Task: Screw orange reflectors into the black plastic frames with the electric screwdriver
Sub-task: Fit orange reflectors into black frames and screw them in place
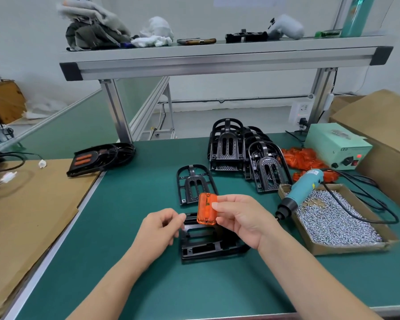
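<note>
Right hand [240, 219] pinches glossy orange reflector [206, 210]; left hand [159, 228] curls at black frame [203, 247], grip unclear.

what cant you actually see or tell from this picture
Head view only:
- black frame: its far right corner is covered by the right hand holding the orange reflector.
- left hand: whether it touches the frame; its own fingers hide that.
- screwdriver: bit too dark and small.
- control box: label blurred.
</note>
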